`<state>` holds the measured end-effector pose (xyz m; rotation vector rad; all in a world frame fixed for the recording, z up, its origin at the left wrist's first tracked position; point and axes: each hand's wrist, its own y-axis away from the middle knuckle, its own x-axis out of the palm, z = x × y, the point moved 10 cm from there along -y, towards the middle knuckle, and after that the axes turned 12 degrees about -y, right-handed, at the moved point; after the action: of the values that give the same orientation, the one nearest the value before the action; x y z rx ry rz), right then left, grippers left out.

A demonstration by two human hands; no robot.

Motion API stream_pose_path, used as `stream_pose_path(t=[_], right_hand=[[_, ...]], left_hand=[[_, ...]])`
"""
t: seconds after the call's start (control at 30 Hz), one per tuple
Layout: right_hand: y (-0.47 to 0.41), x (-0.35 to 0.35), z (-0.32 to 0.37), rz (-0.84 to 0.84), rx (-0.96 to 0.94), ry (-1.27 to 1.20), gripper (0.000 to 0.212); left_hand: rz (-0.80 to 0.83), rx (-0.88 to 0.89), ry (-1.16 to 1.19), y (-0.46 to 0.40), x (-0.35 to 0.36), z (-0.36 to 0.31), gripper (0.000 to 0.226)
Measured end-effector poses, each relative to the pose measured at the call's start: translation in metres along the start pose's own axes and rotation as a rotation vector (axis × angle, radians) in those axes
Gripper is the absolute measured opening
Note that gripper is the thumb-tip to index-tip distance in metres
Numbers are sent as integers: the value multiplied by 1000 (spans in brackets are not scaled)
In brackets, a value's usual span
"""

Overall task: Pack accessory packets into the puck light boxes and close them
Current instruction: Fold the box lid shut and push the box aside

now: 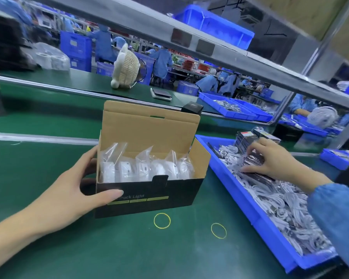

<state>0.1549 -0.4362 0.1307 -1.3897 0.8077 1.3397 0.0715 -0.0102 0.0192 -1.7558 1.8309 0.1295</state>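
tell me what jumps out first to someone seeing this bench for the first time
The open puck light box stands mid-bench on the green mat, lid up, with a row of bagged white lights inside; the left hand grips its left end. To its right, the right hand reaches into a blue bin of accessory packets. Two yellow rubber bands lie in front of the box.

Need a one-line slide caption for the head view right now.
Left hand grips the open puck light box of bagged lights while the right hand picks at accessory packets in the blue tray.
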Motion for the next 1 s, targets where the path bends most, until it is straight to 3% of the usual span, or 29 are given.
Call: stream_pose_path(t=[0.17,0.23,0.3,0.37,0.47,0.57,0.63,0.77,0.87,0.9,0.93,1.0], right_hand=[[5,-14,-4,351,-43,16,40],[6,-18,-8,407,-81,213,29],[3,-9,4,399,-245,497,21],[2,9,12,473,-289,665,32],[-5,21,15,593,-198,818,40],[-19,12,24,509,-221,830,25],[-31,-12,19,352,-201,722,20],[-31,-72,-1,-263,-257,432,18],[-17,-105,-42,-722,30,-38,23],[-20,-99,-58,-732,145,-130,25],[-29,-83,-65,-612,223,-171,25],[-49,-33,-63,-192,261,-55,19]], left_hand=[[16,4,-3,0,0,-2,105],[16,-3,-4,0,0,0,107],[9,-10,-12,0,-1,0,111],[2,-13,-12,1,-1,-1,112],[9,-16,-15,0,-1,-2,114],[15,-17,-17,0,-1,-1,115],[8,-15,-20,1,-1,-2,113],[10,-12,-7,1,0,-3,106],[8,-17,-8,2,0,-3,102],[5,-18,-11,2,1,-3,102],[3,-20,-13,2,0,-3,103],[-1,-26,-13,1,0,-2,103]])
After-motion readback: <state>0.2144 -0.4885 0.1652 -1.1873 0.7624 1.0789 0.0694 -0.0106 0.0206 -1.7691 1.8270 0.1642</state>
